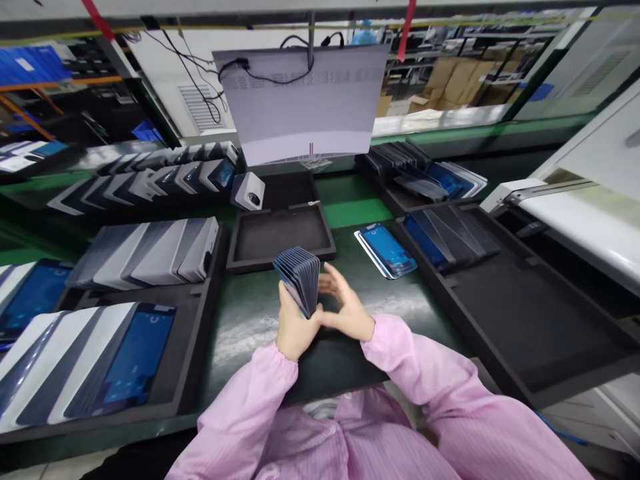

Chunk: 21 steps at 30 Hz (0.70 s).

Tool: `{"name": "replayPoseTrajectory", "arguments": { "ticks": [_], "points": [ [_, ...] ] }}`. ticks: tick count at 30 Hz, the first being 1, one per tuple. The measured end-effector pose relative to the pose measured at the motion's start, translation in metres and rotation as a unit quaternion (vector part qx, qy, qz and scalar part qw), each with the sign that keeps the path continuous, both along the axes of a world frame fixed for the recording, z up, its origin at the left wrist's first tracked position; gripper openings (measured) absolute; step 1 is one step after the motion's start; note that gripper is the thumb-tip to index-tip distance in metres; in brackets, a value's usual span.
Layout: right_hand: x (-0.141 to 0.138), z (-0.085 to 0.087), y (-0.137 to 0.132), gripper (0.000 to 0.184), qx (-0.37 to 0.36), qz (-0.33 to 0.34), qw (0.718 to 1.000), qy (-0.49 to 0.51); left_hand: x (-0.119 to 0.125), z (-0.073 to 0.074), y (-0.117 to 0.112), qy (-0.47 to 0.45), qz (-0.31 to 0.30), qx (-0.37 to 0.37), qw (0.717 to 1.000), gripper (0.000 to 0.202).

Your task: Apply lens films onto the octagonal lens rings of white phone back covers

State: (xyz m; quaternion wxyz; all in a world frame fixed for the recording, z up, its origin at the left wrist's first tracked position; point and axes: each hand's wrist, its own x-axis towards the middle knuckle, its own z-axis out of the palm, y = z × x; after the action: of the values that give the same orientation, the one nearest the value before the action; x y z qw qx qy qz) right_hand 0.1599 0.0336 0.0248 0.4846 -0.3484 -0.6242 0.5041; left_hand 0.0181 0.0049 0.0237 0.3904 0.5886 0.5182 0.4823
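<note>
My left hand (296,325) is wrapped round a fanned stack of thin, dark, phone-sized panels (304,270), held upright above the green bench. A bluish face shows at the stack's left side. At the right of the stack is my right hand (350,310), its fingers spread and its thumb reaching toward my left hand. Whether those fingers touch the panels, I cannot tell. On the bench to the right lie a few blue-faced phone panels (386,250) with a white one underneath.
A black foam tray (280,233) sits just beyond my hands. On the left, trays carry leaning rows of white and dark panels (155,253). At the right, another black tray (540,320) has dark panels (450,233) at its far end. A monitor (305,107) hangs ahead.
</note>
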Motion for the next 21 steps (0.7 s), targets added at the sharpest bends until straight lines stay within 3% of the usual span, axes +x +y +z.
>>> {"name": "replayPoseTrajectory", "arguments": {
  "ticks": [3, 7, 9, 12, 14, 17, 19, 21],
  "points": [
    [-0.016, -0.005, -0.018, 0.103, 0.040, -0.012, 0.997, -0.067, 0.002, 0.001, 0.001, 0.136, 0.093, 0.023, 0.986, 0.092],
    [-0.019, -0.008, -0.017, 0.064, 0.032, -0.108, 0.987, -0.118, 0.004, 0.002, -0.006, 0.200, 0.039, -0.023, 0.979, 0.104],
    [-0.011, -0.006, -0.006, 0.054, 0.017, -0.097, 0.990, -0.096, 0.001, 0.004, -0.007, 0.142, -0.005, -0.059, 0.988, 0.115],
    [0.002, 0.001, 0.007, 0.049, -0.072, -0.042, 0.996, -0.007, -0.006, 0.008, -0.004, -0.085, -0.072, -0.128, 0.985, 0.109],
    [0.005, 0.005, 0.009, 0.044, -0.126, -0.001, 0.991, 0.045, -0.010, 0.008, -0.003, -0.253, -0.098, -0.196, 0.942, 0.083],
    [0.004, 0.009, 0.004, 0.042, -0.128, 0.023, 0.991, 0.043, -0.010, 0.006, -0.006, -0.411, -0.164, -0.343, 0.829, 0.057],
    [0.003, 0.010, 0.001, 0.044, -0.110, 0.024, 0.994, 0.009, -0.010, 0.004, -0.009, -0.468, -0.224, -0.404, 0.753, 0.055],
    [0.006, 0.012, 0.002, 0.046, -0.085, 0.013, 0.995, -0.043, -0.011, 0.005, -0.010, -0.493, -0.257, -0.407, 0.725, 0.060]
  ]
}}
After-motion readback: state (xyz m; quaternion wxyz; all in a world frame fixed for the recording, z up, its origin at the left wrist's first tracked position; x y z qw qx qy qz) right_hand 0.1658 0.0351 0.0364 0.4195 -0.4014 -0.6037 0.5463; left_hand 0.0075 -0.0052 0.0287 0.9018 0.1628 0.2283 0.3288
